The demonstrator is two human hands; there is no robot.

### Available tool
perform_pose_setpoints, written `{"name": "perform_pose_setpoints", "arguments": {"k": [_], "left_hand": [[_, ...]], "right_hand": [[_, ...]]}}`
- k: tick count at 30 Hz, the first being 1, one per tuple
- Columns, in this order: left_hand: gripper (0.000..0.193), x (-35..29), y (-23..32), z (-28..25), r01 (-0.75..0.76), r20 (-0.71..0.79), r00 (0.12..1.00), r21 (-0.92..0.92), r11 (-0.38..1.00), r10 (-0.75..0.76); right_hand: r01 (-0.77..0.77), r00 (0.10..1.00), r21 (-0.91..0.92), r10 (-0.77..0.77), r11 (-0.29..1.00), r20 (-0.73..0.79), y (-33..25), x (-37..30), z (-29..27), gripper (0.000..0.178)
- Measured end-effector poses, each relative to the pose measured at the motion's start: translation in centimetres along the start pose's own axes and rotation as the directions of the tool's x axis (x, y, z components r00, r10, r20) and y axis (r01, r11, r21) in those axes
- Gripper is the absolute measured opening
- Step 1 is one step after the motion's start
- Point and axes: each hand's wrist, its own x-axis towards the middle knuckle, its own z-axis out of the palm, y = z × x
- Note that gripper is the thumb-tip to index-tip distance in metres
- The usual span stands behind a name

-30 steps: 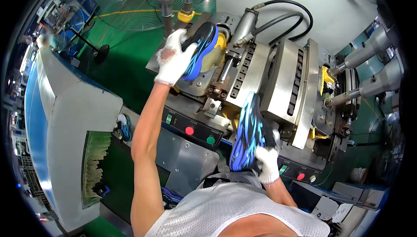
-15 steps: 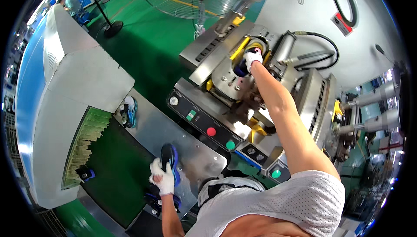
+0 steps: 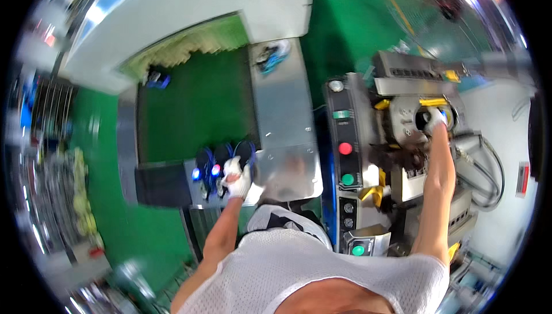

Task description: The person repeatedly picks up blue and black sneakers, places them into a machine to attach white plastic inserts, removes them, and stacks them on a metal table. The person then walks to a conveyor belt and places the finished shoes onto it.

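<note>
The left hand point(image 3: 234, 180), gloved in white, is on the near end of a shoe point(image 3: 245, 149), dark on top with bright blue along its edge, by the near corner of the green belt point(image 3: 195, 107), though the blur keeps me from telling whether the fingers are closed on it. Two other shoes point(image 3: 204, 161), just as dark and blue-trimmed, lie in a row beside it with bright glints on them. Over at the machine point(image 3: 402, 119), the right hand point(image 3: 439, 119) reaches into the round opening, its grip too smeared to tell
</note>
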Motion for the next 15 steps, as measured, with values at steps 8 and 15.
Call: {"name": "perform_pose_setpoints", "arguments": {"k": [8, 15], "left_hand": [[0.058, 0.1, -3.1, -3.7, 0.079, 0.255, 0.967, -0.286, 0.955, -0.004], [0.054, 14.0, -12.7, -4.7, -0.034, 0.076, 0.995, -0.317, 0.948, 0.061]], "right_hand": [[0.758, 0.489, -0.603, -0.829, 0.249, 0.272, 13.3, -39.3, 13.2, 0.081], [0.034, 0.724, -0.752, -0.502, -0.659, 0.473, 32.9, -39.6, 11.1, 0.107]]}}
